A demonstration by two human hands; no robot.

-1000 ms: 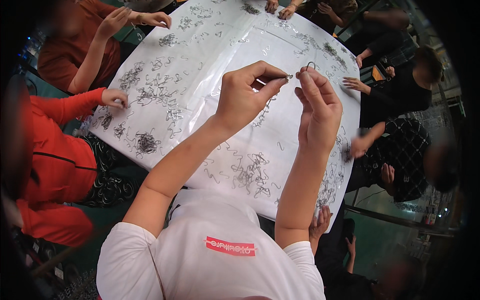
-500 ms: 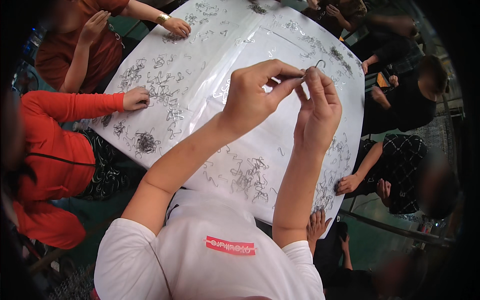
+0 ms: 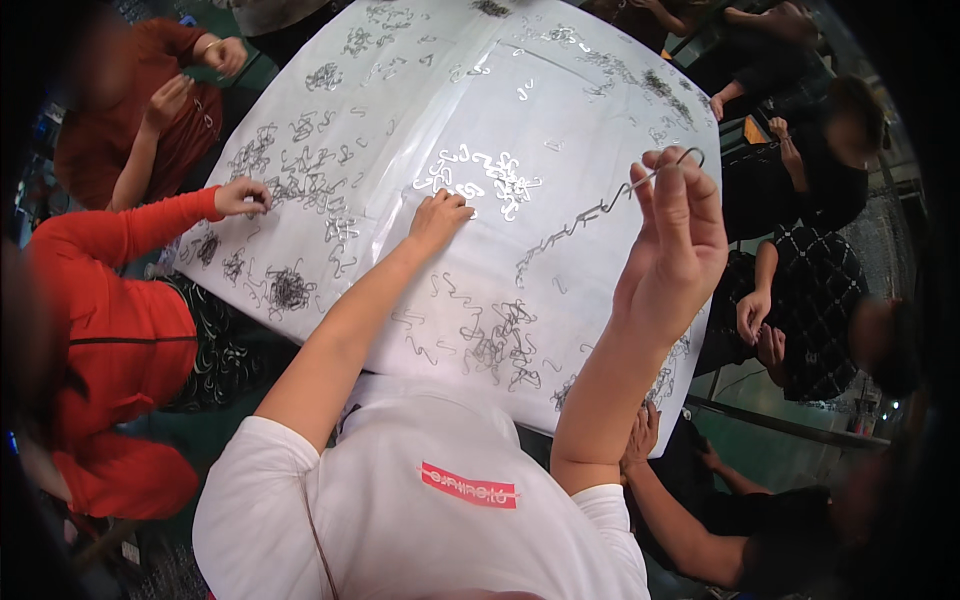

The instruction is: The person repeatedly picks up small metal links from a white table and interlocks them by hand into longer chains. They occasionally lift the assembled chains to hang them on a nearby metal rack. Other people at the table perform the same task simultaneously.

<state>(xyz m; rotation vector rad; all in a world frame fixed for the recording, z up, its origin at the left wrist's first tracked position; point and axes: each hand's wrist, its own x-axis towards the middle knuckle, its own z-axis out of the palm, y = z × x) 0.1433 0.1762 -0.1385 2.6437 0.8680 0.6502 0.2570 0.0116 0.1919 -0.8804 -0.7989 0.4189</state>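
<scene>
My right hand [image 3: 680, 245] is raised at the right of the table, its thumb and fingers pinched on a chain of linked S-hooks [image 3: 603, 207]. The top hook curves out above the fingertips, and the linked hooks trail down to the left toward the tabletop. My left hand [image 3: 440, 222] reaches over the table's middle, fingers bent downward and slightly apart, at the near edge of a loose pile of shiny S-hooks [image 3: 508, 178]. No hook shows clearly in its grip, and its fingertips are partly hidden.
The white-covered table [image 3: 480, 255] bears scattered hooks [image 3: 505, 340] close to me and more heaps [image 3: 290, 287] at the left. A person in red [image 3: 110, 270] works at the left edge. Other people, including one in a patterned black shirt [image 3: 815, 310], sit around the right side.
My left hand has left my right hand and moved down-left to the shiny hooks. My right hand has shifted slightly right and lower, and the hanging chain has come into view.
</scene>
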